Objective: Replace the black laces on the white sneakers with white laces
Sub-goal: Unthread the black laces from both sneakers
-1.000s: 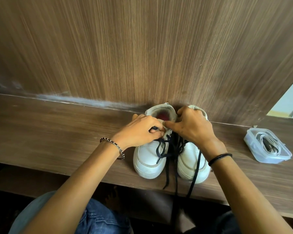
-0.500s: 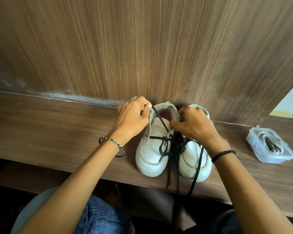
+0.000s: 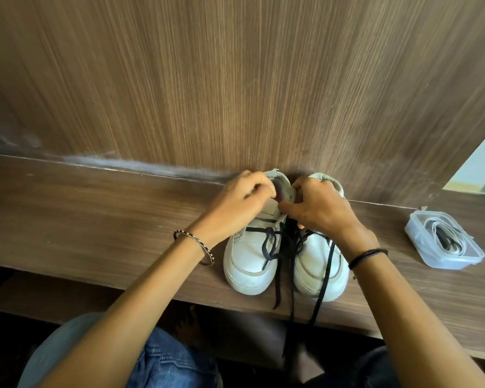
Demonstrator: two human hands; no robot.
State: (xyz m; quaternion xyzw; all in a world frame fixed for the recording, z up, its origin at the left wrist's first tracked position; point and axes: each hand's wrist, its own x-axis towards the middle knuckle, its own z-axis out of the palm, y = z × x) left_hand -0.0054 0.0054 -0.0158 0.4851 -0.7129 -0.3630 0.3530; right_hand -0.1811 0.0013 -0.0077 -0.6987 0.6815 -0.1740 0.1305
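Observation:
Two white sneakers stand side by side on the wooden shelf (image 3: 95, 219), toes toward me. The left sneaker (image 3: 247, 261) and the right sneaker (image 3: 314, 264) both carry loosened black laces (image 3: 287, 242), tangled between them, with ends hanging over the shelf's front edge. My left hand (image 3: 238, 203) grips the top of the left sneaker from its left side, fingers curled. My right hand (image 3: 319, 211) pinches that sneaker's tongue from the right and covers the right sneaker's opening. Coiled white laces (image 3: 445, 239) lie in a clear plastic container (image 3: 445, 261) at the right.
A tall wood-grain back panel (image 3: 235, 79) rises directly behind the shoes. The shelf's front edge runs just under the toes, with my knees in jeans (image 3: 165, 359) below it. A bright opening (image 3: 482, 169) shows at the far right.
My left hand, which had pulled a black lace strand up and leftward half a second ago, has come back down onto the top of the left sneaker. My right hand shifted slightly upward.

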